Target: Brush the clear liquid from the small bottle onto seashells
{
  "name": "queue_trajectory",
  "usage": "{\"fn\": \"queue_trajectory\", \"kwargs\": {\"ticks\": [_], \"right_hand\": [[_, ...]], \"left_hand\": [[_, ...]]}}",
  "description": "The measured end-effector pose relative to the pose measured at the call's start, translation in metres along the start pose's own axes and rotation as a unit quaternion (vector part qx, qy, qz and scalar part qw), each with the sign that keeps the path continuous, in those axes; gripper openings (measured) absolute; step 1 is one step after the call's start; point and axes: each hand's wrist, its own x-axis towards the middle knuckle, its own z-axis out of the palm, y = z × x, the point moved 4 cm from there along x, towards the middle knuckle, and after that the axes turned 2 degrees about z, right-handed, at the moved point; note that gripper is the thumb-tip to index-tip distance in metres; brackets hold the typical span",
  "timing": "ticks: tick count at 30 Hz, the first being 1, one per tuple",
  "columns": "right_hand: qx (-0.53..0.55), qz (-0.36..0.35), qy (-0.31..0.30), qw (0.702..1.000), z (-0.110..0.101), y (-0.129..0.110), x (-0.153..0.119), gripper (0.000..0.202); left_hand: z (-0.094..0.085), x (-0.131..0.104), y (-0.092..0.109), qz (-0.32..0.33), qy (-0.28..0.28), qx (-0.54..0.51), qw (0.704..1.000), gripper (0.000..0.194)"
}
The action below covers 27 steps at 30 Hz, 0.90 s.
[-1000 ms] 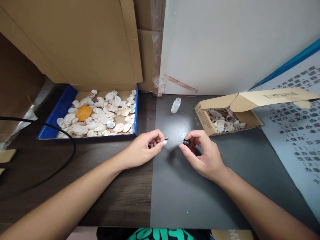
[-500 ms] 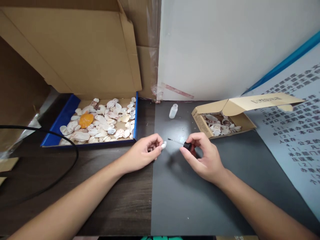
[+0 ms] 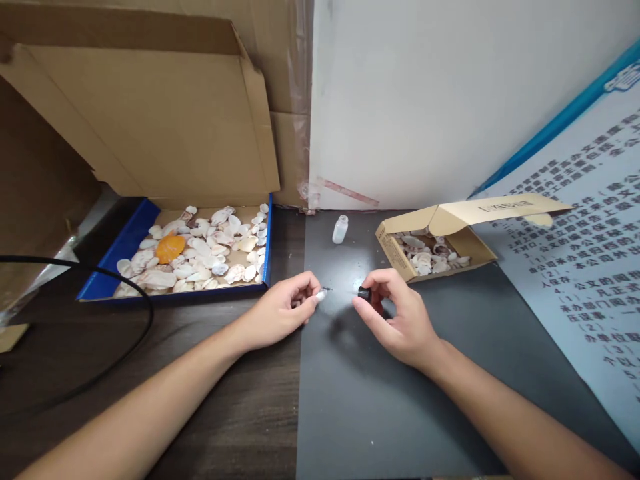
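Between the thumb and fingers of my left hand (image 3: 285, 305) is a small white shell (image 3: 321, 294), mostly covered by the fingertips. My right hand (image 3: 397, 317) pinches the black cap of a thin applicator brush (image 3: 365, 293). Its pale stem points left, and the dark bristle tip lies at the shell, seemingly touching it. Beyond both hands a small bottle (image 3: 340, 230) with whitish contents stands upright with its mouth uncovered.
At the left, a blue-sided cardboard box (image 3: 113, 260) with its lid up holds many shells, one of them orange (image 3: 171, 249). A smaller tan box (image 3: 395, 257) of shells sits at the right. A black cable (image 3: 145, 320) loops at far left; a white panel (image 3: 450, 87) rises behind.
My right hand has brought the brush leftward, so its tip has gone from just off the shell to right at it. The view has shifted slightly; the left hand keeps its pinch.
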Motion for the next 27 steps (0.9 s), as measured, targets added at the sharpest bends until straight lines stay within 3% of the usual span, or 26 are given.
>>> {"fn": "queue_trajectory", "kwargs": {"ticks": [4,10,27], "right_hand": [[0.011,-0.003,-0.022,1.0,0.0027,0.0007,-0.0009,0.016],[0.002,-0.005,0.003,1.0,-0.0006,-0.0009,0.0009,0.02],[0.025,-0.013,-0.045,0.999,0.0027,-0.002,0.0007,0.014]], "left_hand": [[-0.0001,0.0002,-0.0001,0.011,0.0,0.011,1.0,0.023],[0.0,0.0001,0.0007,0.013,0.001,0.029,0.999,0.026],[0.0003,-0.0013,0.0019,0.026,0.001,0.035,0.999,0.019]]}}
